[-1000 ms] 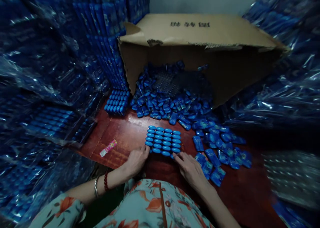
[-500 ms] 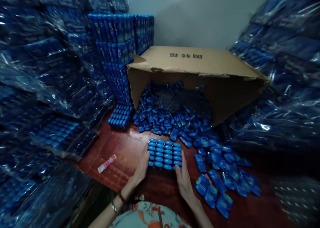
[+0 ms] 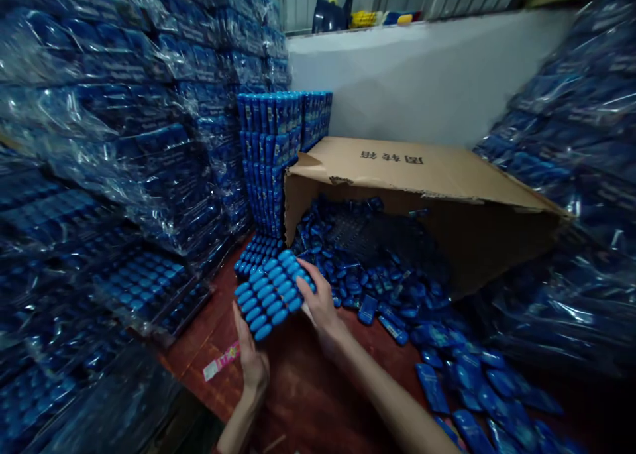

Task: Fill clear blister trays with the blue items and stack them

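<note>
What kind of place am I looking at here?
Likely a packing or storage room: plastic-wrapped stacks of blue packets line the walls, a tipped brown cardboard box spills loose blue packets onto the red-brown floor, and both hands lift a packed block of blue packets.

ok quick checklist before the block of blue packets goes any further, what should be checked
1. Left hand on the block of blue packets: ok, palm against its near left edge.
2. Right hand on the block: ok, fingers along its right side.
3. Block holding together: ok, rows look aligned, none seen slipping.
4. Block clear of the red-brown table: ok, it looks lifted and tilted.
5. Row of packets at the foot of the stack: cannot tell whether there is room on top.
6. Pink wrapper below: ok, apart from both hands.
</note>
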Tool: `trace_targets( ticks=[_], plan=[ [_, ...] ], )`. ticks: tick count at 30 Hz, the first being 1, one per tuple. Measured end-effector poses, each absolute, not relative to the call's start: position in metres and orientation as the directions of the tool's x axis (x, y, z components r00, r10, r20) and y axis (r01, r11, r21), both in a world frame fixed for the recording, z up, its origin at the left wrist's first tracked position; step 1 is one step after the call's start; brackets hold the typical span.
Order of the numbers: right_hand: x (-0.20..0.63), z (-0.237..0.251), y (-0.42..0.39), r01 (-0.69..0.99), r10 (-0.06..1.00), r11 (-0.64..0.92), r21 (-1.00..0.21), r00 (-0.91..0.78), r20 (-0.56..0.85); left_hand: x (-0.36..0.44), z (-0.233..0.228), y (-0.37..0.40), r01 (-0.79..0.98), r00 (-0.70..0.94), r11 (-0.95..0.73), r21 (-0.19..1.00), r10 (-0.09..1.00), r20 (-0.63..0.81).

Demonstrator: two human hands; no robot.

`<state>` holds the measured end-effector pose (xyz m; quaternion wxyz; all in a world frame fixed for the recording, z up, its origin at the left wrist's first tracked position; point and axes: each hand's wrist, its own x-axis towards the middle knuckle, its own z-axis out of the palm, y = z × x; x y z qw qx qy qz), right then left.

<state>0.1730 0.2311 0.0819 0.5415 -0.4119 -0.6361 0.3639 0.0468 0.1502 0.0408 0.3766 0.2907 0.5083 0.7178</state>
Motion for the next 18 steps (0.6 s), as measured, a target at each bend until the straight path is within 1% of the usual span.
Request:
trace_targets(
  ticks=[1,3,5,7,9,11,13,15,16,17,18],
  plan=[
    [0.161,0.093,0.259,0.129,0.899,0.431,-0.893,-0.152,0.412,0.044,0.047,0.168,-0.252,-0.584,-0.256,0.933,0.809,0.064],
    [0.140,0.108,0.312,0.136,0.878,0.435,-0.890,-0.282,0.387,0.039,0.054,0.203,-0.242,-0.628,-0.322,0.915,0.771,0.106],
    [0.123,0.111,0.352,0.157,0.876,0.427,-0.890,-0.315,0.365,0.035,0.051,0.234,-0.194,-0.658,-0.301,0.934,0.746,0.103],
    [0.113,0.105,0.376,0.186,0.882,0.422,-0.887,-0.308,0.355,0.032,0.042,0.257,-0.131,-0.692,-0.213,0.968,0.719,0.065],
    [0.109,0.092,0.382,0.211,0.885,0.434,-0.876,-0.281,0.371,0.031,0.033,0.272,-0.106,-0.716,-0.130,0.986,0.698,0.015],
    [0.109,0.075,0.374,0.233,0.884,0.455,-0.860,-0.234,0.404,0.031,0.028,0.280,-0.153,-0.717,-0.105,0.983,0.696,-0.037],
    [0.105,0.057,0.358,0.253,0.901,0.432,-0.866,-0.086,0.424,0.032,0.026,0.283,-0.226,-0.703,-0.110,0.968,0.707,-0.084],
    [0.098,0.040,0.341,0.257,0.913,0.367,-0.894,0.084,0.399,0.033,0.025,0.284,-0.275,-0.692,-0.107,0.955,0.712,-0.119],
    [0.093,0.033,0.335,0.252,0.915,0.339,-0.906,0.134,0.380,0.034,0.025,0.285,-0.287,-0.690,-0.100,0.953,0.711,-0.133],
    [0.087,0.028,0.330,0.247,0.920,0.323,-0.914,0.144,0.364,0.034,0.024,0.285,-0.290,-0.693,-0.091,0.953,0.706,-0.143],
    [0.081,0.024,0.328,0.247,0.927,0.321,-0.914,0.117,0.357,0.034,0.022,0.286,-0.286,-0.698,-0.081,0.955,0.700,-0.149]
  ],
)
